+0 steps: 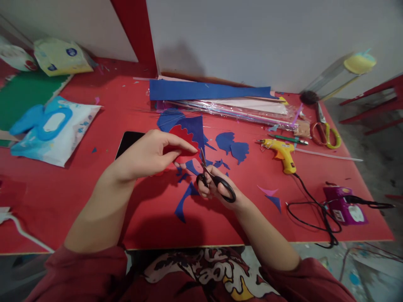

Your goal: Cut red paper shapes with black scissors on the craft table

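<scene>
My left hand (154,153) pinches a red craft sheet (184,135) with a scalloped edge between thumb and fingers. My right hand (217,184) grips a pair of scissors (226,189) with black handles. The blades point away from me and sit right beside the red sheet's edge; whether they touch it I cannot tell. Beneath and behind the hands lie blue cut pieces: a dark blue sheet (195,128), a rounded blue piece (170,119), scalloped blue shapes (238,151) and a curved blue scrap (185,204). A dark phone-like slab (129,142) is partly hidden behind my left hand.
A yellow glue gun (283,152) lies to the right, its black cord running by a purple box (345,205). Beyond are larger scissors (325,132), a green pen-like tool (288,139) and blue strips (208,91). A wipes pack (56,130) sits left on the red table (151,226).
</scene>
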Motion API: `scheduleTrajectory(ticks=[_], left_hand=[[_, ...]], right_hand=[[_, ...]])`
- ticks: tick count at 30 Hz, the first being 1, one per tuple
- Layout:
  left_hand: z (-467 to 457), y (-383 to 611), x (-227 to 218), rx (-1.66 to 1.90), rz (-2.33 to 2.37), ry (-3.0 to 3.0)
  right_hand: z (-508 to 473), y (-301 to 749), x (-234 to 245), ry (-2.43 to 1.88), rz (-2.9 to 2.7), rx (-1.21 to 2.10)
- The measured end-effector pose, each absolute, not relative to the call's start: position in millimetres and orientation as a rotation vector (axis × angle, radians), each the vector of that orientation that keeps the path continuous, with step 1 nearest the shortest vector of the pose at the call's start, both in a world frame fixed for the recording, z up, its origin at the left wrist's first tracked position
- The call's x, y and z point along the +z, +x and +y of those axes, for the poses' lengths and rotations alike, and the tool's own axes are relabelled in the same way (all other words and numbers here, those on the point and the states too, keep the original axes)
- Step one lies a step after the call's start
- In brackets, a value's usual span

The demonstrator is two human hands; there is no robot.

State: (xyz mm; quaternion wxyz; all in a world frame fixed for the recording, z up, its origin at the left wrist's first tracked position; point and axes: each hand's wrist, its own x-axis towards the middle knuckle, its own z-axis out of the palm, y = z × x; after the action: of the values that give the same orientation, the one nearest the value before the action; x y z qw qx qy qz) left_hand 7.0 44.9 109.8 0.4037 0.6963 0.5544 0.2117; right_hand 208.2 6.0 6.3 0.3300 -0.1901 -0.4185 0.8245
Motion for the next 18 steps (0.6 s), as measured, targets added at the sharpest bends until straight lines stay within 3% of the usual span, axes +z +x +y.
scheduleTrajectory(ticks=[18], left_hand=[[46.5, 6.4, 109.2, 0.501, 1.411, 1.816]], right_hand=[[4.9, 207.1, 7.4, -0.448, -1.055, 2.153]])
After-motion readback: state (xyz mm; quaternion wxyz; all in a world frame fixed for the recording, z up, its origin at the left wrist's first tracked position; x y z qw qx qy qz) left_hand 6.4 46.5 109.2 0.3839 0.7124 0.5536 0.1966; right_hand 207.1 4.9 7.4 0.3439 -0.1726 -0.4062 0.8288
